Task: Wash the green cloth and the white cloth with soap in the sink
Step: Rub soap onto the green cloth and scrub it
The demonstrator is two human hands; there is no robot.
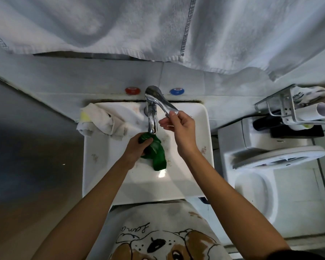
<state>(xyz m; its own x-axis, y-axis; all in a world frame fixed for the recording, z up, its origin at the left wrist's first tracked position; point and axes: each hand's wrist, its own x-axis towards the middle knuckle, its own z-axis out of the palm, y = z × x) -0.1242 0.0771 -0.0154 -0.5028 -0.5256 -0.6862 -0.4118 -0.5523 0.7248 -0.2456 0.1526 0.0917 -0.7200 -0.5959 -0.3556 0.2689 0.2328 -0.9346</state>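
The green cloth (pixel 157 153) hangs bunched under the tap spout (pixel 152 121), over the white sink (pixel 178 186). My left hand (pixel 137 149) grips its upper end. My right hand (pixel 178 128) is at the tip of the chrome tap lever (pixel 164 105), with thumb and fingers around its end. The white cloth (pixel 101 120) lies crumpled on the sink's back left corner, with a yellow patch at its left side. No soap is in view.
Large white towels (pixel 158 30) hang across the top. Red (pixel 132 90) and blue (pixel 176 91) wall caps flank the tap. A toilet (pixel 266 166) stands to the right, with a metal rack (pixel 296 107) holding a paper roll above it.
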